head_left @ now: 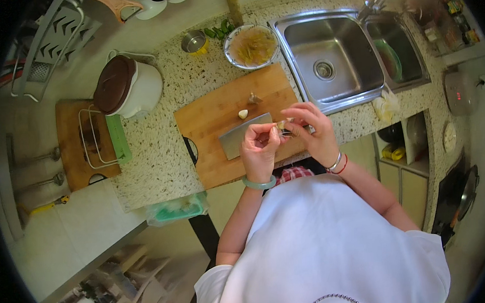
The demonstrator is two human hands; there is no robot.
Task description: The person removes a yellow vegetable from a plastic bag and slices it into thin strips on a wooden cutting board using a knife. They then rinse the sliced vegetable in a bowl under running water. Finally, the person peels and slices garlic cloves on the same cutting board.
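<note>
My left hand (pixel 259 152) and my right hand (pixel 318 137) meet above the front of a wooden cutting board (pixel 207 117). Between their fingertips is a small pale garlic clove (pixel 281 126), partly covered by the fingers. Both hands are closed in a pinch on it. Beneath and beside my left hand lies a cleaver (pixel 236 139), its broad blade flat on the board and its handle hidden by the hands. A peeled white garlic clove (pixel 243 114) rests just beyond the blade. Farther back sits a small brownish garlic piece (pixel 254 98).
Behind the board stand a patterned bowl of yellowish shreds in liquid (pixel 251 46), green peppers (pixel 218 29) and a metal cup (pixel 194 41). A double steel sink (pixel 331 51) is at right. To the left are a white pot with brown lid (pixel 144 88) and another board (pixel 72 142).
</note>
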